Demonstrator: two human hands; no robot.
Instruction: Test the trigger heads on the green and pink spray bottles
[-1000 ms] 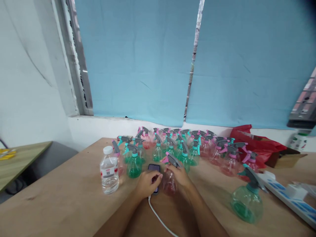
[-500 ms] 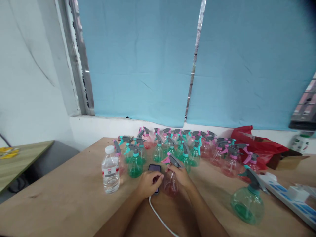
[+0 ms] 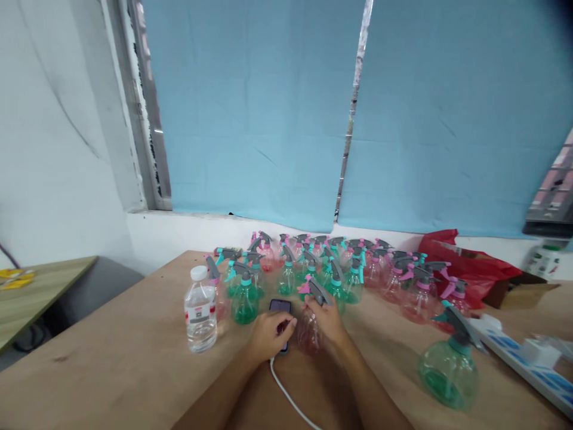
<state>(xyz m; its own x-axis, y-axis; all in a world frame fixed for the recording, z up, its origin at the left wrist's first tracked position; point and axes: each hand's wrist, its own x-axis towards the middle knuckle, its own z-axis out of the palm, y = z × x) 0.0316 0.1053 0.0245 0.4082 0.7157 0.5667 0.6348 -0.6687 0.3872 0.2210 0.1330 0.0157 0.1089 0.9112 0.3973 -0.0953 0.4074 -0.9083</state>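
Note:
My right hand (image 3: 326, 316) is closed around the neck of a clear pink spray bottle (image 3: 308, 334) with a grey and pink trigger head. This bottle stands nearly upright, and the hand hides part of its neck and side. Just left of it, my left hand (image 3: 271, 334) rests over a phone (image 3: 280, 306), its fingers loosely curled in and nothing seen between them. A white cable (image 3: 286, 394) runs from the phone's lower end toward me. Behind the hands are several green spray bottles (image 3: 245, 306) with grey and teal heads.
A water bottle (image 3: 200, 316) with a white cap stands at left. Several pink spray bottles (image 3: 418, 301) fill the back right, beside a red plastic bag (image 3: 474, 263). Near right are a lone green spray bottle (image 3: 449, 373) and a power strip (image 3: 528, 364). A blue curtain (image 3: 255, 107) hangs behind.
Almost nothing differs. The right hand and the pink spray bottle in it have shifted very slightly, the trigger head tipping a little. The left hand stays over the phone.

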